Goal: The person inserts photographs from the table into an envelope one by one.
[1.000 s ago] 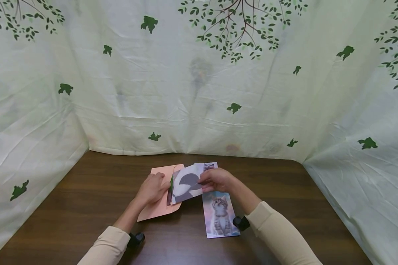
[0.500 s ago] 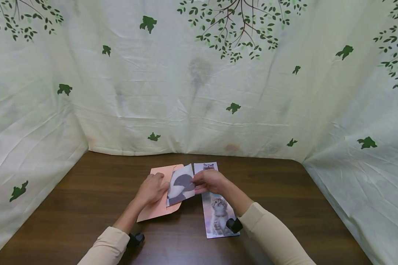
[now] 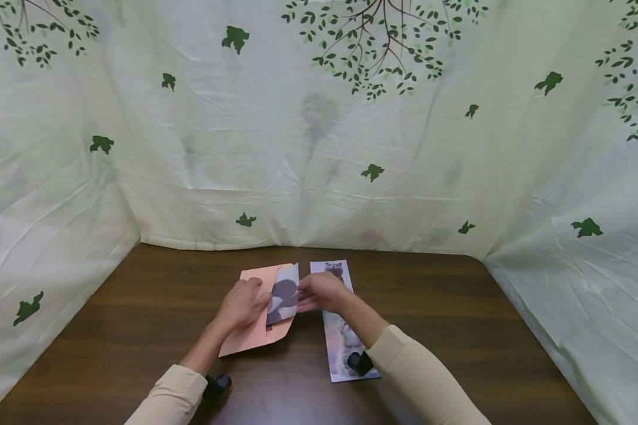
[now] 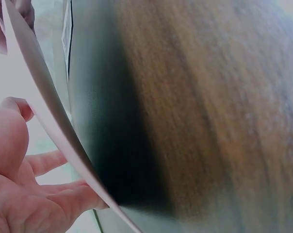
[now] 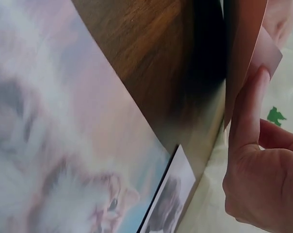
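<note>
A pale cloth (image 3: 218, 147), thin and creased, hangs behind and along both sides, printed with dark green leaves (image 3: 236, 39) and fine branches (image 3: 388, 35). Below it spreads the surface (image 3: 430, 319), brown with straight wood grain and a dull gloss toward the near side. Cream sleeves (image 3: 422, 375), soft and plain, reach in over it. The envelope (image 3: 257, 336), matte peach paper with slanting edges, is held slightly raised at centre left, a dark shadow under it in the left wrist view. To its right the kitten card (image 3: 336, 354), a smooth oblong in pink and blue, lies flat; the right sleeve passes over part of it. Beyond lies the cat card (image 3: 334, 267); the right hand hides where the two meet, so I cannot tell in the head view whether they overlap. The hands are apart but near each other: the left hand (image 3: 244, 304) grips the envelope beside its opening, the right hand (image 3: 321, 292) pinches the outer edge of the grey card (image 3: 284, 295). That card, stiff and grey-and-white, sits partly inside the envelope, the rest sticking out on the right. Smallest are the black, rounded wrist cameras (image 3: 358, 363), one blocking part of the kitten card
</note>
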Demonstrator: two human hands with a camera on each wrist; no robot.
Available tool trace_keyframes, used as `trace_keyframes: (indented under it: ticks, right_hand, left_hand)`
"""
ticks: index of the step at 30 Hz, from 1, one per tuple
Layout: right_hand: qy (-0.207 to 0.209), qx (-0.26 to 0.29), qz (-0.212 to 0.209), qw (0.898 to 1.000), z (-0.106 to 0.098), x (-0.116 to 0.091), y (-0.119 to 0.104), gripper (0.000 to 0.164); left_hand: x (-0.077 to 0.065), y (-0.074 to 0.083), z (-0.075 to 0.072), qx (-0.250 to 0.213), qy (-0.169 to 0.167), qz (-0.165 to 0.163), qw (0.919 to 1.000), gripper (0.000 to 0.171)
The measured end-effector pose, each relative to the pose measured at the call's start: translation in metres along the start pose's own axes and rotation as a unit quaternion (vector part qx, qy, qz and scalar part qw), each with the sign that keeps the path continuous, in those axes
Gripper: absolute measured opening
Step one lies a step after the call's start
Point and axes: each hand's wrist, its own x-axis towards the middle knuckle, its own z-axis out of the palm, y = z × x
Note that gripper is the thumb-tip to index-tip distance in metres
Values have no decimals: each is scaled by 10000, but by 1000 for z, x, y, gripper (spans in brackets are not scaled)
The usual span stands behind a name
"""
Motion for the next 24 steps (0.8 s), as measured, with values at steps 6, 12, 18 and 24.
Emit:
trace_keyframes:
  ticks: [6,12,18,24]
  right_hand:
    - [161,138,77,9997,7,6,3,25]
    - [128,154,17,9998,16,9,4,22]
    - [193,42,54,9998,22,11,5,22]
    - [177,16,73,9998,27,13,6,21]
  left_hand:
    - [0,-2,0,-47,-45,-81,9999,48]
    - [1,-2,1,-98,-81,-172,9998,48]
    - [2,-2,1,-166,-183,-328,9992,51]
    - [2,-4,3,-149,-163,-314,9993,51]
